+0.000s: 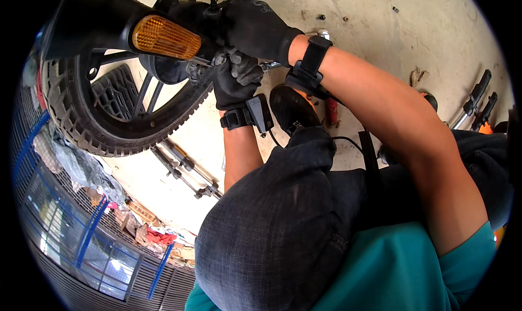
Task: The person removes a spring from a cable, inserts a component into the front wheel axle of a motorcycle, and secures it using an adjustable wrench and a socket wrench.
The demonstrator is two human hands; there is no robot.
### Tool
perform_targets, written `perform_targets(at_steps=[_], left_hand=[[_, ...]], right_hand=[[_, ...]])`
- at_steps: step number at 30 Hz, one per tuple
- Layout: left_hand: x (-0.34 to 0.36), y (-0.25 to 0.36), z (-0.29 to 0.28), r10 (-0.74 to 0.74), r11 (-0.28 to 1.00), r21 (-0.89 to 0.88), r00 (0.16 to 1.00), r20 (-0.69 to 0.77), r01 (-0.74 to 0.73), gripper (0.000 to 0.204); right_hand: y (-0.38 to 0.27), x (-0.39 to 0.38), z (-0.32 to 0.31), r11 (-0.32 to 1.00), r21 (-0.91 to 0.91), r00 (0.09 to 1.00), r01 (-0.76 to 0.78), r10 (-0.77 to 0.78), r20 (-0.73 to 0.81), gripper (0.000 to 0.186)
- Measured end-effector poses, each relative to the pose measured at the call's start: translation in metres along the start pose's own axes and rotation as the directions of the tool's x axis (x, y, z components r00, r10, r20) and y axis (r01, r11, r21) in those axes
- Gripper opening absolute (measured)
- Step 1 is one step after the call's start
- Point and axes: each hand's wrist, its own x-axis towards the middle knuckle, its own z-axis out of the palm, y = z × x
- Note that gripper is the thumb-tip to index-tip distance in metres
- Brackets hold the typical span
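My left hand point(237, 81), in a black work glove, is a closed fist beside the hub of a motorcycle wheel point(141, 134) with a knobby tyre. What it grips is hidden; a thin metal rod point(201, 62) shows at its left side. Just above it, my right hand point(255, 31), also black-gloved, lies against dark parts of the motorcycle, its fingers out of sight. An orange reflector point(166, 37) sits on a black fork cover point(92, 23) left of both hands. Close by the left hand's right side, a shiny metal tool end point(268, 66) pokes out, partly covered by my right wrist.
Fork tubes point(185, 167) lie on the pale floor below the wheel, others point(473, 101) at the right. A red-handled tool point(331, 111) rests by my shoe point(293, 109). Small loose parts point(321, 17) dot the floor above. Crumpled plastic point(87, 159) and cardboard line the left wall.
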Motion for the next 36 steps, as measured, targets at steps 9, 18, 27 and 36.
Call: perform_targets(at_steps=[9, 18, 27, 36], left_hand=[[-0.005, -0.005, -0.007, 0.159, 0.987, 0.013, 0.987, -0.025, -0.158, 0.022], [-0.002, -0.006, 0.012, 0.107, 0.985, 0.159, 0.969, -0.221, -0.072, 0.020], [-0.001, 0.005, -0.004, -0.038, 0.991, -0.127, 0.999, 0.026, 0.041, 0.023], [-0.004, -0.025, 0.014, 0.405, 0.903, 0.255, 0.882, -0.240, -0.345, 0.025]], right_hand=[[-0.001, -0.004, 0.009, 0.996, -0.087, 0.999, 0.006, -0.009, -0.038, 0.027], [-0.006, -0.008, 0.000, 0.975, 0.095, 0.977, -0.200, 0.206, -0.057, 0.027], [-0.007, -0.009, -0.005, 0.983, 0.069, 0.985, -0.167, 0.170, -0.036, 0.030], [-0.024, -0.005, -0.026, 0.946, 0.221, 0.968, -0.239, 0.215, 0.127, 0.033]])
